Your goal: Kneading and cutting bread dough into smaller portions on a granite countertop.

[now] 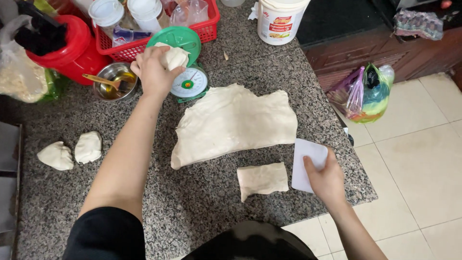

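Head view looks down on a speckled stone counter. One hand, the left hand, is closed around a lump of dough and holds it on the green pan of a small kitchen scale. The lump sits on the pan, under the fingers. The right hand rests near the counter's edge and grips a flat white scraper by its lower corner.

Between the two hands lies a big flat sheet of dough. Just below it, and a little apart, is a small cut piece. Two more dough lumps sit side by side far off on the left.

Next to the scale is a little metal bowl with yellow oil and a brush in it (very close to the left wrist). Behind are a red basket full of plastic tubs, a red container and a white bucket. A colourful plastic bag sits down on the tiled floor.

What could go wrong? I think the hand pressing on the lump could make the scale show too much weight. The left arm could also bump the oil bowl and spill it. The scraper hangs a bit over the counter's edge, so a loose grip could let it drop to the floor. The dough looks soft and could stick to the fingers.
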